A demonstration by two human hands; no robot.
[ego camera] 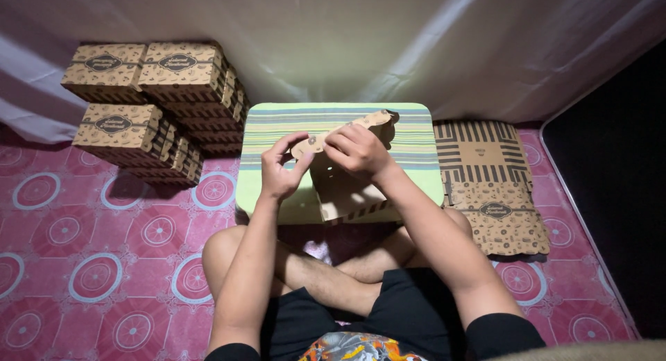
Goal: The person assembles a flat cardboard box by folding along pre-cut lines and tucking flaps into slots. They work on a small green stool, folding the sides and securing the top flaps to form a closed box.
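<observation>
A brown printed cardboard box (343,191), partly folded, stands tilted over the near edge of a low green striped table (416,135). My left hand (283,170) pinches the left end of its raised flap. My right hand (357,149) grips the same flap from above, near its middle. The flap's far end sticks out past my right hand over the tabletop. My crossed legs are just below the table.
Several folded brown boxes (149,101) are stacked at the left on the pink patterned floor mat (97,264). A pile of flat unfolded cardboard blanks (489,184) lies right of the table. A pale curtain hangs behind, dark floor at the far right.
</observation>
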